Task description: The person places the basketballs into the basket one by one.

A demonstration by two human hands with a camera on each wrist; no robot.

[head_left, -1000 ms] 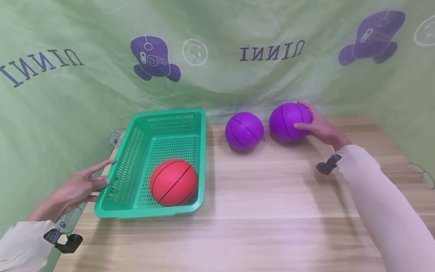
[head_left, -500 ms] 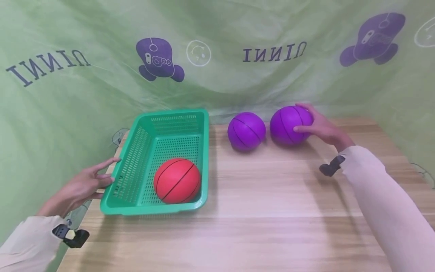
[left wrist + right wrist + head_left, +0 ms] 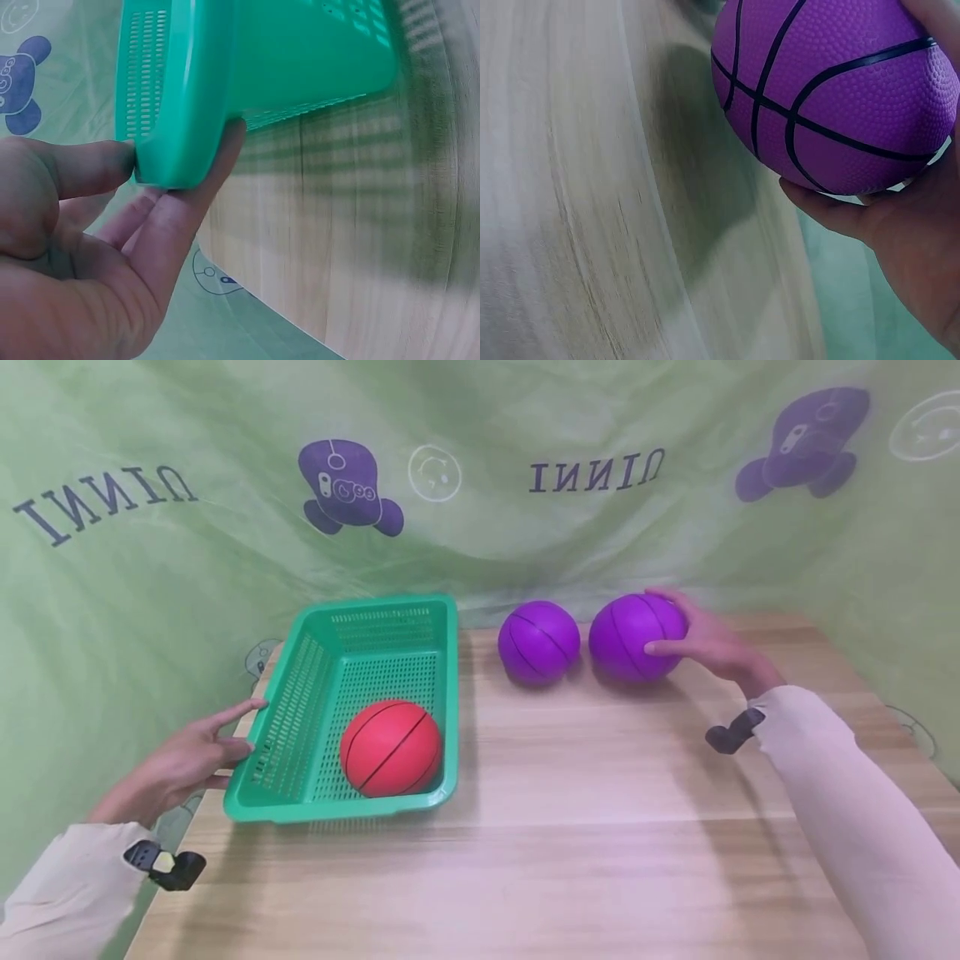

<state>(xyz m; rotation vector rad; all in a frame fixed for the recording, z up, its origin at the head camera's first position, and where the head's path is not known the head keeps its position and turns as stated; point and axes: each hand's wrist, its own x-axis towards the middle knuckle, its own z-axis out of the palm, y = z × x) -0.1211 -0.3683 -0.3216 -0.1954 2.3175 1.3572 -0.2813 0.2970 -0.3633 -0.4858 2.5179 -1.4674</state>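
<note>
The right hand (image 3: 705, 639) is wrapped around the right side of a purple ball (image 3: 633, 637), with the thumb in front and the fingers curled over the top and the back. In the right wrist view the ball (image 3: 832, 97) lies against the palm (image 3: 915, 247). It seems to sit on the desk (image 3: 585, 810) near the far edge, or to be only just raised; the blur in this view does not allow to say which. A second purple ball (image 3: 538, 642) stands just beside it on the left, very close, and whether the two touch cannot be told.

The left hand (image 3: 187, 760) is at the near left corner of the green basket (image 3: 442, 693). Its fingers are almost straight; in the left wrist view the thumb (image 3: 82, 169) and one finger (image 3: 199, 202) press the corner (image 3: 180, 97) between them, so the hand steadies the basket more than it grips it. The basket stands at the left edge of the desk, and a red ball (image 3: 390, 747) lies inside it, in the near right part.

The step in hand appears to be the taking of the purple ball, with the basket kept in place by the other hand. The next move would call for a firm hold, because the ball is round and wide for one hand. It must rise clear of the neighbour ball, so that this one does not roll away. If it goes to the basket, it should pass above the right wall and come down in the free far part, not on the red ball.
</note>
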